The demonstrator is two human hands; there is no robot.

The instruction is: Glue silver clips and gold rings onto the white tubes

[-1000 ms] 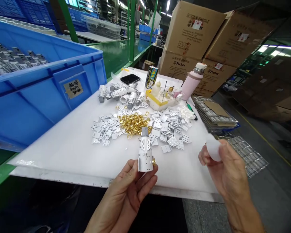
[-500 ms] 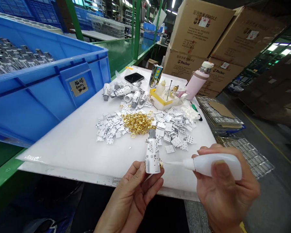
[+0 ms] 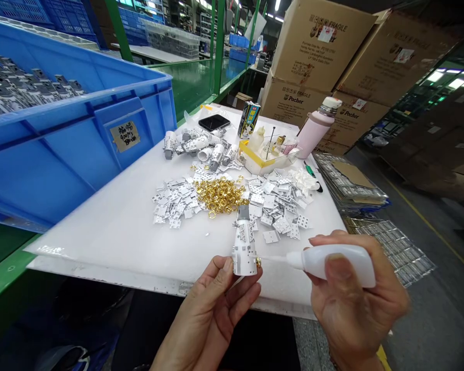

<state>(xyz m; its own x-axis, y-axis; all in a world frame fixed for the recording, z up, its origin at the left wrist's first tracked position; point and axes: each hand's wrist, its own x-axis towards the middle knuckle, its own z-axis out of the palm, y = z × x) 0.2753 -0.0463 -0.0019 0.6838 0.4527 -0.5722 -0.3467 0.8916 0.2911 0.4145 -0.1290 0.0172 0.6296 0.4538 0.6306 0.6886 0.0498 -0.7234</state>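
My left hand (image 3: 220, 304) pinches a white model cylinder with a grey top (image 3: 244, 247) by its lower end, holding it upright above the near edge of the table. A small gold part (image 3: 259, 262) sticks out from the cylinder's lower right side. My right hand (image 3: 355, 293) is wrapped round a white squeeze bottle (image 3: 338, 263) lying on its side, its thin pale nozzle pointing left. The nozzle tip is at or very close to the gold part; whether they touch I cannot tell. Behind the cylinder lies a heap of gold rings (image 3: 221, 195).
Flat white pieces (image 3: 178, 201) and more white pieces (image 3: 278, 201) flank the rings. Further back are assembled cylinders (image 3: 197, 144), a phone (image 3: 214, 122), a drink carton (image 3: 249, 119), a yellow-edged tray (image 3: 255, 164) and a pink flask (image 3: 315, 131). A blue crate (image 3: 77, 139) stands left, cartons (image 3: 317, 46) right.
My right hand and the squeeze bottle have shifted slightly left, towards the cylinder. The cylinder and my left hand have barely moved.
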